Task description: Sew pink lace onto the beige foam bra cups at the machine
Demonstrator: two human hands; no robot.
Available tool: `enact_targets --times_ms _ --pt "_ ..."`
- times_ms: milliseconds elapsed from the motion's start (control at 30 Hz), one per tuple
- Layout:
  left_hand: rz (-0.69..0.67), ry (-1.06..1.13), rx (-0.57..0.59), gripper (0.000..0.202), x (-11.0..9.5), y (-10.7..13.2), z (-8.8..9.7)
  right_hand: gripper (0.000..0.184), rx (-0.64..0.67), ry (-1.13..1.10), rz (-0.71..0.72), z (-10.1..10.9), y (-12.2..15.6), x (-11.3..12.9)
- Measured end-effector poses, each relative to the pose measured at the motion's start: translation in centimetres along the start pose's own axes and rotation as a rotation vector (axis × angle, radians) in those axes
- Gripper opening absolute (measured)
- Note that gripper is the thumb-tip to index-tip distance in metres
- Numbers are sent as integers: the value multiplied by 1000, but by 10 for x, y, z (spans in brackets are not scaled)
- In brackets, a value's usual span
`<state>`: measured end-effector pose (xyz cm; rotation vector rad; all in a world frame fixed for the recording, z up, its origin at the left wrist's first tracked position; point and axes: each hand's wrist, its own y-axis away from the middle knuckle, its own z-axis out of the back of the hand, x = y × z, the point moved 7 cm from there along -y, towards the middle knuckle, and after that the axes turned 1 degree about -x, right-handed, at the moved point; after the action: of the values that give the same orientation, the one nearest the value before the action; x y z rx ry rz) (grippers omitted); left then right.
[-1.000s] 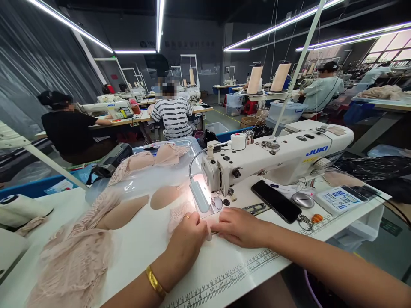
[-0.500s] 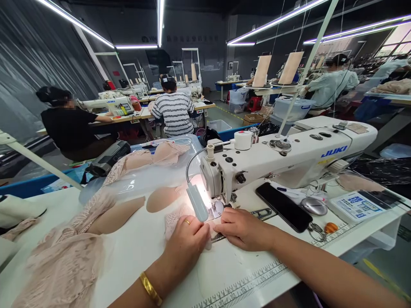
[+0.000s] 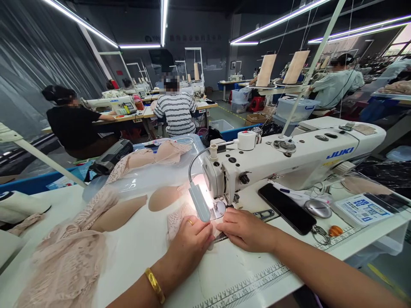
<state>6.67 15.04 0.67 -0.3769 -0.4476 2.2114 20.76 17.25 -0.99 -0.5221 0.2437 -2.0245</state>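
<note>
My left hand [image 3: 192,241], with a ring and a gold bangle, lies curled on a small piece of pink lace [image 3: 176,218] just left of the needle of the white JUKI sewing machine [image 3: 289,160]. My right hand [image 3: 245,231] rests fingers-down on the table right of it, pressing the lace edge near the presser foot [image 3: 221,207]. A small lamp [image 3: 199,203] lights the needle plate. Beige bra cups [image 3: 163,196] and more lace [image 3: 69,256] lie to the left.
A black phone [image 3: 286,208], snips [image 3: 263,214], keys, a small orange thing and a control panel [image 3: 362,208] lie right of the needle. A clear plastic bin [image 3: 150,171] stands behind the cups. Other people sit sewing at tables behind. A ruler strip runs along the front edge.
The camera has drifted closer and slightly down. Both hands stay at the needle, edged a little forward with the lace.
</note>
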Motion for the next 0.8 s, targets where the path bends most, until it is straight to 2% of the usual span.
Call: enact_targets --times_ms 167,333,567,667,800 --pt "-36 -12 57 24 9 -9 -5 27 1 25 -57 -3 2 -4" --pt "-94 55 74 19 25 -21 -9 26 18 61 -149 -7 3 -15" --pt "-64 120 75 20 44 -24 -14 25 53 96 -249 -7 -2 -20" --pt "-47 132 94 19 48 -26 -14 23 58 118 -266 -6 -3 -20" --pt "-94 99 89 18 44 -29 -9 23 43 118 -248 -6 -2 -20"
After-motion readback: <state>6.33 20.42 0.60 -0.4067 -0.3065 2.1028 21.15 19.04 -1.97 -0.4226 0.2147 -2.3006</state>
